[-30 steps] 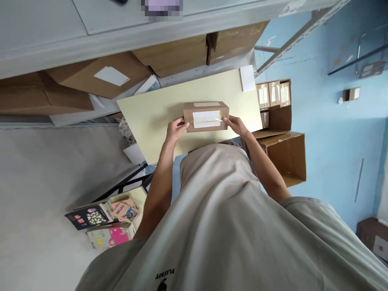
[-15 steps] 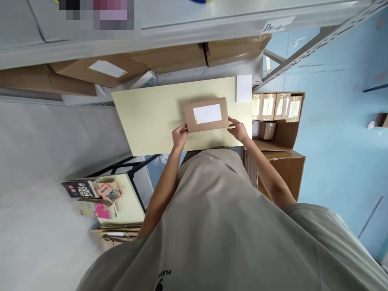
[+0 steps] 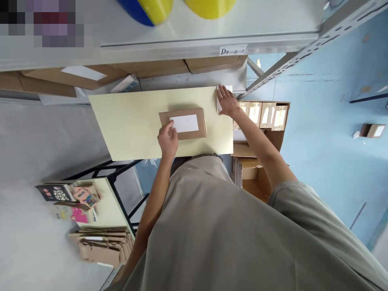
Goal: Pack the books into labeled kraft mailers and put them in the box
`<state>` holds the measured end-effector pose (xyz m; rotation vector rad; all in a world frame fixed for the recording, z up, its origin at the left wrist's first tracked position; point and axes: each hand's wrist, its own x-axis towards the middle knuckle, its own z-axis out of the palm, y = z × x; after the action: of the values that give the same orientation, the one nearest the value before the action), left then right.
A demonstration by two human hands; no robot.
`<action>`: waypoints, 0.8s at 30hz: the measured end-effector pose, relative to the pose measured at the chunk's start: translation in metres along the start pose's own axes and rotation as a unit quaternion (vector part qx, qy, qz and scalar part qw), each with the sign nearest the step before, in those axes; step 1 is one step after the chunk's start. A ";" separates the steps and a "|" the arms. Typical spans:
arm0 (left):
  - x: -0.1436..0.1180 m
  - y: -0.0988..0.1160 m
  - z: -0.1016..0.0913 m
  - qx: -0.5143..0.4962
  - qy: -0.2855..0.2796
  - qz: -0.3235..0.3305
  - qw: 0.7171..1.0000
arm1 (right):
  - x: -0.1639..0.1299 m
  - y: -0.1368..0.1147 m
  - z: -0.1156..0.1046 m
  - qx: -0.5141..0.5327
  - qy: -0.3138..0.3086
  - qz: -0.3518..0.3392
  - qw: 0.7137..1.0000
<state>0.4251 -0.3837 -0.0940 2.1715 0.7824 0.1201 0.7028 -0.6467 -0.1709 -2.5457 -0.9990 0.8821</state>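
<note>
Fingers (image 3: 168, 126) of left hand (image 3: 167, 140) curled together, tips pressing the near-left corner of small cardboard box (image 3: 183, 123), just beside its white label (image 3: 184, 123). Fingers (image 3: 223, 92) of right hand (image 3: 226, 102) spread apart and flat, palm down on white paper slip (image 3: 218, 98) at the far-right corner of the worktop (image 3: 133, 121); gripping nothing. Well apart from the box, that right hand.

Box lying flat, label up, roughly mid-worktop and toward the right half. Worktop pale yellow, bare and smooth around the box, carried on a black metal frame (image 3: 121, 178) showing below its near-left edge.

Beyond the far edge: grey metal shelf (image 3: 188, 44) with a handwritten tag (image 3: 233, 51) on its lip, flat brown cartons (image 3: 91, 74) tucked underneath, yellow and blue rounded items (image 3: 178, 6) on top, cut off by the picture's edge. Right of the worktop: open brown carton (image 3: 281, 133) holding a row of small windowed boxes (image 3: 263, 114), another open carton (image 3: 251, 178) nearer the body. Light blue wall (image 3: 333, 153) behind these, slanted perforated shelf brace (image 3: 291, 58) across it.

Lower left: second pale surface (image 3: 106, 202) with colourful printed packs (image 3: 69, 200), folded cardboard stack (image 3: 103, 246) beneath. Grey floor (image 3: 45, 141) spreading left. Grey-green shirt (image 3: 230, 234) filling the near foreground.
</note>
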 end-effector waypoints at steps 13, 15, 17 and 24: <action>-0.005 0.004 0.011 -0.012 -0.035 0.022 0.999 | -0.021 0.002 -0.015 -0.108 -0.092 -0.020 0.990; -0.004 0.012 0.014 -0.019 -0.050 0.029 0.998 | -0.024 -0.002 -0.017 -0.109 -0.093 -0.006 0.990; -0.004 0.019 0.017 -0.023 -0.066 0.030 0.997 | -0.027 -0.008 -0.020 -0.109 -0.082 0.019 0.990; -0.002 0.032 0.024 -0.030 -0.085 0.038 0.995 | -0.029 -0.019 -0.028 -0.106 -0.040 0.071 0.991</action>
<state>0.4472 -0.4162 -0.0870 2.1227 0.5939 -0.0029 0.6934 -0.6536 -0.1273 -2.8097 -0.9934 0.9698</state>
